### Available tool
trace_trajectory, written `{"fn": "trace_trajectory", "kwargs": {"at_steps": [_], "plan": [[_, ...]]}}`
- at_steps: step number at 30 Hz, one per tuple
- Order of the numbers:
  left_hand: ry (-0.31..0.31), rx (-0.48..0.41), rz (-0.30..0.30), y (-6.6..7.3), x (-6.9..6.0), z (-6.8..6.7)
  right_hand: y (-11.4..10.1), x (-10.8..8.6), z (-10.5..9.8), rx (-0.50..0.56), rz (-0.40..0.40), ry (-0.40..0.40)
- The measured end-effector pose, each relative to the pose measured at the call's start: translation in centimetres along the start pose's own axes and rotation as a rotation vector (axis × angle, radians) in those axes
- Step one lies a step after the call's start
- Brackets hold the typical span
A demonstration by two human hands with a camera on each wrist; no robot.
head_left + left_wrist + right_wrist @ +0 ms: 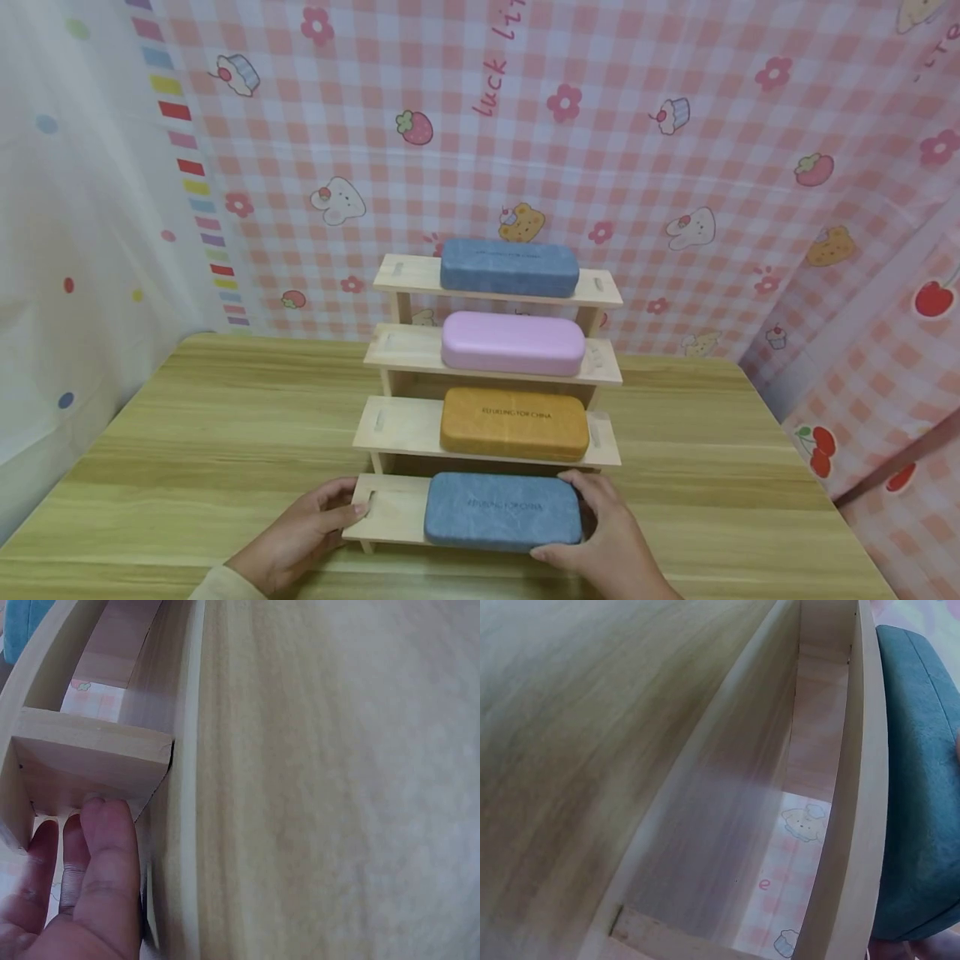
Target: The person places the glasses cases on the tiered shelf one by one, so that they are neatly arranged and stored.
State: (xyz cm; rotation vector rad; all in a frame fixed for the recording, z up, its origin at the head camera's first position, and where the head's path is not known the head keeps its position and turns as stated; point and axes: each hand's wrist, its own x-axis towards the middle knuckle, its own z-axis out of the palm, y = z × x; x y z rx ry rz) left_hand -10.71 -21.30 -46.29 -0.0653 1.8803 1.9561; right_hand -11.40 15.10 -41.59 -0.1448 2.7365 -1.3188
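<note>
A wooden stepped rack (393, 510) stands on the table with one glasses case on each tier. The left hand (307, 529) grips the left end of the lowest tier, thumb on top. In the left wrist view its fingers (109, 877) touch the side support beneath. The right hand (611, 533) holds the right end of a blue glasses case (502, 525) lying on that lowest tier, thumb at the front and fingers at the back. In the right wrist view the blue case (919, 787) sits against the tier's board, with the hand mostly out of frame.
Above on the rack are an orange-yellow case (513, 429), a pink case (513, 343) and another blue case (510, 271). All stand toward the right of their tiers. The wood-grain table (697, 483) reaches back to a pink checked cloth (480, 175). A white dotted curtain (67, 208) hangs at left.
</note>
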Motion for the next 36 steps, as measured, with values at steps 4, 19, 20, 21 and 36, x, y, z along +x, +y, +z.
{"fn": "trace_trajectory", "kwargs": {"at_steps": [4,19,20,21,36], "plan": [[-0.001,-0.001,0.001,0.0,0.0,0.0,0.0,0.1,0.1,-0.016,-0.013,-0.006],[0.011,0.003,0.016,0.1,0.0,0.3,0.1,0.1,0.4,-0.045,-0.048,-0.013],[0.01,0.001,0.018,0.1,0.0,0.3,0.1,0.1,0.4,-0.052,-0.05,-0.014],[0.009,0.001,0.021,0.1,0.0,0.3,0.1,0.0,0.4,-0.06,-0.053,-0.015],[0.251,0.248,-0.009,1.6,-0.3,0.9,-0.2,-1.1,-1.7,-0.161,-0.033,-0.045]]}}
